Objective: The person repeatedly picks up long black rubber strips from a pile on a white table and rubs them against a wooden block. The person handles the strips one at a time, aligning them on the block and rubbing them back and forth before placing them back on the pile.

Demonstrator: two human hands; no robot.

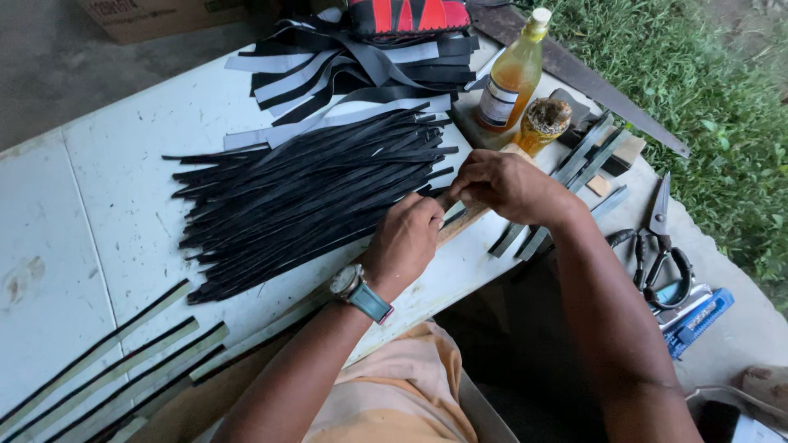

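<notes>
Soft, dim daylight, no hard shadows or glare, sharp centre, slight wide-angle bend at edges

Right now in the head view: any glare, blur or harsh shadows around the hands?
Head view: soft, even daylight with no hard shadows; mild sheen on the black strips and the amber bottle, nothing blown out; left hand and right hand are sharp, no motion blur; wide-angle bend shows along the white table edges; the lower right corner is dim.
</notes>
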